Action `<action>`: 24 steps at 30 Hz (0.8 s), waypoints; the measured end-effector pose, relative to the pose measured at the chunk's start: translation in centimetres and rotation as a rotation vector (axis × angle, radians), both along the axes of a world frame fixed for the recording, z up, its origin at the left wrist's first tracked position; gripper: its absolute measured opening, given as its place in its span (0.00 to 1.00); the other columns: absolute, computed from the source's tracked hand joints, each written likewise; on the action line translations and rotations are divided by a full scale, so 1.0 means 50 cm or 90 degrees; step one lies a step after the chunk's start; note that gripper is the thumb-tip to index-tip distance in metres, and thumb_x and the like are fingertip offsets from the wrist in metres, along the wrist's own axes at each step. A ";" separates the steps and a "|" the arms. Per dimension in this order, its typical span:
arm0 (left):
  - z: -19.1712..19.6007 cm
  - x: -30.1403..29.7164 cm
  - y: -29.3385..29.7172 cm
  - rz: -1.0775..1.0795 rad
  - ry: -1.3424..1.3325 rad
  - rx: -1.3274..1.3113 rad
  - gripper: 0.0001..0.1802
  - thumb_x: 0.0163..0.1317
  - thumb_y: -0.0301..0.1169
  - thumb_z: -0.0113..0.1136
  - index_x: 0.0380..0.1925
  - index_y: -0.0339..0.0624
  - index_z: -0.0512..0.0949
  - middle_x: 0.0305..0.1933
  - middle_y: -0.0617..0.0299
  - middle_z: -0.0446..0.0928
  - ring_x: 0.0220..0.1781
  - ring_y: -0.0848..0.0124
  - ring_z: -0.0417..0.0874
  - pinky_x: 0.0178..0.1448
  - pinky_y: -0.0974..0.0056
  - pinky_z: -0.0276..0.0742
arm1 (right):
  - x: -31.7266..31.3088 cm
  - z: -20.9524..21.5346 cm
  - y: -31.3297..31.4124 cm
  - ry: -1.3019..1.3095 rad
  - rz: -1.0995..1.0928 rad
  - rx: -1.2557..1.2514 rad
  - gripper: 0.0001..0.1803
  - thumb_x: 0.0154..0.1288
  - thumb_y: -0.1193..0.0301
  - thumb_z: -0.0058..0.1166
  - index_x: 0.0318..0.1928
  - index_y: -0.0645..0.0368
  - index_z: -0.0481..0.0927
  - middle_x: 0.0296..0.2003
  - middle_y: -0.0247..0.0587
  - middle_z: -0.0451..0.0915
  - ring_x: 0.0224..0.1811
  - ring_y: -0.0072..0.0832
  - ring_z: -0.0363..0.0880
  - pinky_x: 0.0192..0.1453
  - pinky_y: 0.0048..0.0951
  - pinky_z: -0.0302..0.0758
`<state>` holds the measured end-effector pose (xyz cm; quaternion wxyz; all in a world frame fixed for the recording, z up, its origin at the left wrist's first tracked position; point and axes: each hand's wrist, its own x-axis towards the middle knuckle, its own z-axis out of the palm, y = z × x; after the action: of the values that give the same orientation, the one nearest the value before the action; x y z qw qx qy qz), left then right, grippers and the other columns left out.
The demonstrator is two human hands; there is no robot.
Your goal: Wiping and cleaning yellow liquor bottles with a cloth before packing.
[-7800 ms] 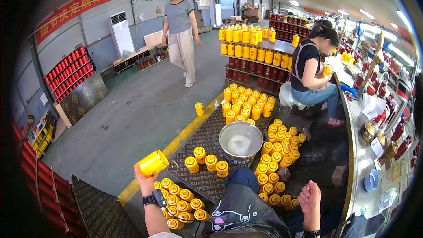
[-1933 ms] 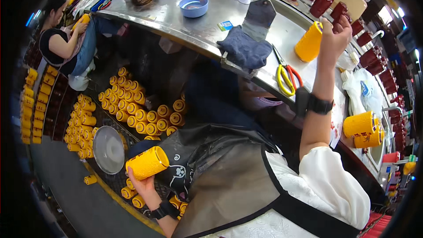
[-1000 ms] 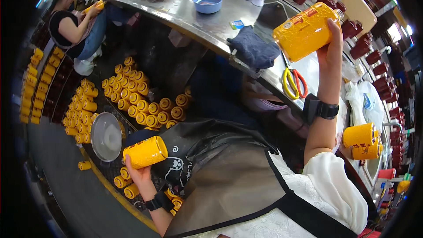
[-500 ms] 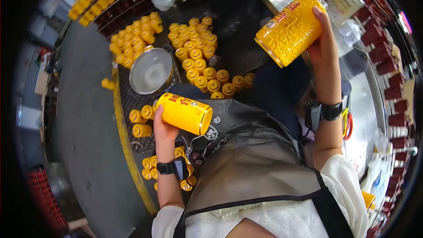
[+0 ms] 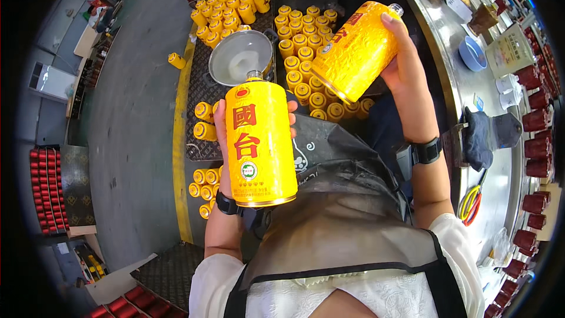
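My left hand [image 5: 221, 129] is closed round a yellow cylindrical bottle [image 5: 265, 147] with red characters and a short bare neck. That bottle is nearly upright in the picture, in front of my dark apron [image 5: 329, 141], and hides most of the palm. A similar yellow bottle [image 5: 356, 53] is gripped in my right hand [image 5: 405, 62], farther from me and to the right. It tilts, its neck to the upper right and its base to the lower left. The two bottles are apart. Behind the left bottle's neck stands a round metal pot [image 5: 259, 41] with something whitish inside.
Several yellow bottles [image 5: 300, 41] stand ahead, with more groups left of my knees and beyond the pot. A lone bottle [image 5: 176, 60] stands past the yellow floor line [image 5: 181, 141]. On the right a metal counter [image 5: 432, 41] holds a blue bowl [image 5: 472, 53] and yellow-and-red-handled scissors [image 5: 469, 206].
The left bottle has swung from lying sideways to nearly upright and now shows its printed front. The right bottle has moved left and slightly down in the picture. The whole view has shifted.
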<state>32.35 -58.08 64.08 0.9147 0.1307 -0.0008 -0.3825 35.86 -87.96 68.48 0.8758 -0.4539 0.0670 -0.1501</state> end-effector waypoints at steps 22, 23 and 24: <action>-0.009 0.004 -0.042 -0.085 0.053 -0.067 0.58 0.54 0.76 0.48 0.69 0.36 0.62 0.63 0.29 0.68 0.55 0.38 0.80 0.48 0.42 0.85 | -0.016 -0.068 0.007 0.048 0.040 0.085 0.27 0.60 0.59 0.65 0.55 0.62 0.77 0.51 0.43 0.82 0.56 0.34 0.80 0.64 0.38 0.73; -0.010 0.001 -0.043 -0.073 0.073 -0.061 0.58 0.54 0.76 0.48 0.69 0.36 0.62 0.63 0.29 0.68 0.54 0.38 0.80 0.47 0.42 0.85 | -0.017 -0.075 0.008 0.045 0.046 0.100 0.28 0.60 0.59 0.65 0.56 0.62 0.76 0.52 0.43 0.81 0.57 0.35 0.79 0.66 0.38 0.72; -0.011 0.002 -0.042 -0.072 0.075 -0.061 0.58 0.54 0.76 0.48 0.69 0.36 0.62 0.63 0.29 0.68 0.54 0.38 0.80 0.47 0.42 0.85 | -0.017 -0.077 0.008 0.047 0.047 0.100 0.28 0.60 0.59 0.65 0.56 0.62 0.76 0.52 0.43 0.81 0.57 0.35 0.79 0.66 0.38 0.72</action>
<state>32.43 -60.17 63.53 0.8951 0.0637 0.0270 -0.4404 35.01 -87.57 64.63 0.9106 -0.3911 0.0940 -0.0951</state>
